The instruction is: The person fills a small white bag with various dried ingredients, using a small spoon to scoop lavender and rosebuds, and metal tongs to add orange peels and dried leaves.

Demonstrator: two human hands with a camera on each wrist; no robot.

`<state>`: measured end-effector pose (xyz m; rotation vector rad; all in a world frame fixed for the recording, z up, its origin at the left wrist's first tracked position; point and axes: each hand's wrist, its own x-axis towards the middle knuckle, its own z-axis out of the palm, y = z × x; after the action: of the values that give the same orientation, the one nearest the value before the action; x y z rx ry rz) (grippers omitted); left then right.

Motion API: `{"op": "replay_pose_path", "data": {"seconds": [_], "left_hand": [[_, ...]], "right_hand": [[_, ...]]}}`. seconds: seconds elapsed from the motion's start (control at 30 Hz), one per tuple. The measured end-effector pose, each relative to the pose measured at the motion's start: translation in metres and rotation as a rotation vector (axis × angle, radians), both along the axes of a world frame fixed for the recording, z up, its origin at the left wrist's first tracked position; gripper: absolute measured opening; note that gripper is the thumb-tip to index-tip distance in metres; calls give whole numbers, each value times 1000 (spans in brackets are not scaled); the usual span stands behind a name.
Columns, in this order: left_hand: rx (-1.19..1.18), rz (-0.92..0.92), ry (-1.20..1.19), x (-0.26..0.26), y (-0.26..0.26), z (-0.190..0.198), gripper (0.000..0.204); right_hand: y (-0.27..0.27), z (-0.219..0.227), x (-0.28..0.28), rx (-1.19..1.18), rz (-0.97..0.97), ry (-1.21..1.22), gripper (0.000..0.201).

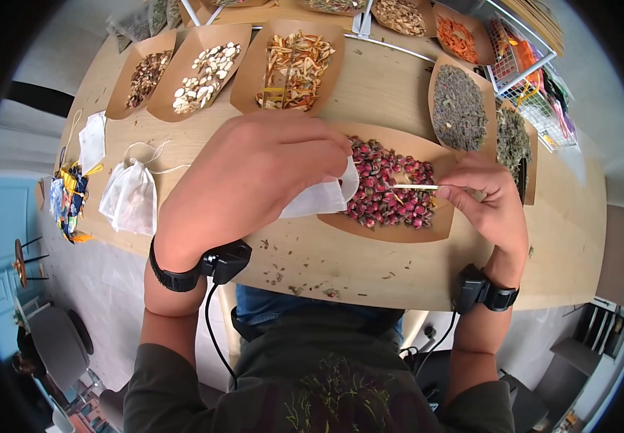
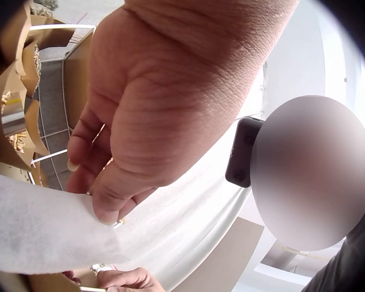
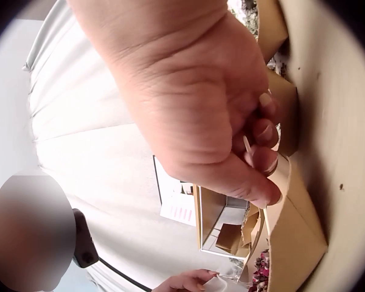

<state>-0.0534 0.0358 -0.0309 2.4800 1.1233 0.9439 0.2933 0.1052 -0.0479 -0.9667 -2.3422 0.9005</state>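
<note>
— Rosebuds (image 1: 391,189) fill the brown paper tray (image 1: 399,232) right in front of us on the bench (image 1: 370,270). What do we have in our hands?

— Our left hand (image 1: 254,173) grips a white mesh bag (image 1: 323,196); the fingers are curled round its upper edge, and the bag hangs over the tray's nine o'clock end. The left wrist view shows the thumb (image 2: 112,204) pressed onto the white fabric (image 2: 36,228).

— And the right?

— Our right hand (image 1: 489,198) sits at the tray's three o'clock edge, pinching a thin pale stick (image 1: 414,187) between thumb and fingertips. The stick lies level and points toward nine o'clock, its tip over the rosebuds, just short of the bag. In the right wrist view we see the stick (image 3: 247,146) held against the curled fingers (image 3: 264,131).

— What else lies round about?

— At ten o'clock from the bag, more white mesh bags (image 1: 131,195) rest near the bench edge, with a bundle of coloured ribbons (image 1: 68,198) beyond them. Toward twelve o'clock stand trays of pale slices (image 1: 207,76), orange peel (image 1: 296,68) and dark brown pieces (image 1: 146,76). At one o'clock sits a tray of grey-green herb (image 1: 458,108), and past it a white wire basket (image 1: 536,101).
</note>
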Motion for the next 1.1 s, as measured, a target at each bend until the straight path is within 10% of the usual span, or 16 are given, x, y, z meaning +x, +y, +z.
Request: {"op": "replay_pose_path", "data": {"seconds": [0.47, 0.7, 1.1], "left_hand": [[-15, -35, -10, -2, 1, -1, 12], [-17, -27, 24, -1, 2, 0, 14], [-14, -19, -2, 3, 1, 1, 15]], "right_hand": [[-6, 7, -8, -70, -21, 185, 10], [-21, 18, -35, 326, 15, 104, 16], [-11, 28, 47, -62, -111, -71, 6]]}}
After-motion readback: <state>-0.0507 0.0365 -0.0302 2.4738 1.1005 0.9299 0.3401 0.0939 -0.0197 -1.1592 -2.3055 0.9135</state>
